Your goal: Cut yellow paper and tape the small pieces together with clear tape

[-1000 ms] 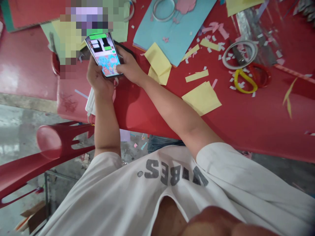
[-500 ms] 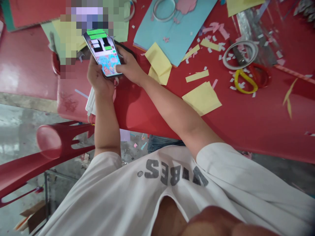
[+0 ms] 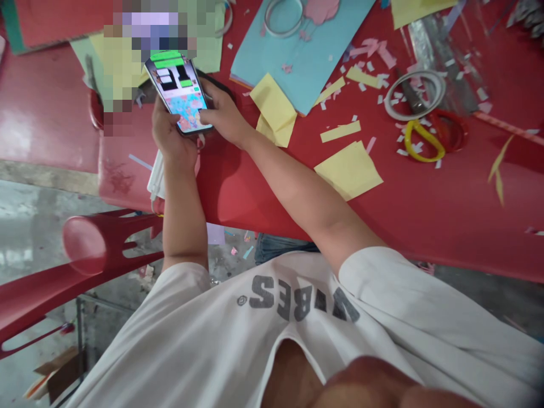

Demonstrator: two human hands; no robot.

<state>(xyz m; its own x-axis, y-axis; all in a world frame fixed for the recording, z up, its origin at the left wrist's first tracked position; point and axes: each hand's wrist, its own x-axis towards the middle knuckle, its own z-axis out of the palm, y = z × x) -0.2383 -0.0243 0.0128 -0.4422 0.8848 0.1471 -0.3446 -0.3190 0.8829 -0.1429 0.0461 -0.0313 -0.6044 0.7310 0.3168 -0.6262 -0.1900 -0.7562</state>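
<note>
A smartphone (image 3: 178, 93) with a lit screen showing green bars and a colourful picture is held over the red table's edge. My left hand (image 3: 172, 133) cradles it from below. My right hand (image 3: 225, 116) grips its right side, with the thumb resting on the lower screen. Beyond the phone, a pixelated patch (image 3: 148, 51) hides part of the view. A white folded item (image 3: 156, 181) lies under my left wrist.
A red plastic table (image 3: 382, 215) carries a blue paper sheet (image 3: 293, 51), yellow paper pieces (image 3: 348, 170), scattered scraps, a tape roll (image 3: 414, 93) and yellow-and-red looped handles (image 3: 429, 139). A red plastic chair (image 3: 93, 243) stands at left, above a concrete floor.
The phone has tilted slightly, its far end a little higher in view. My right fingers have shifted a little on its lower side.
</note>
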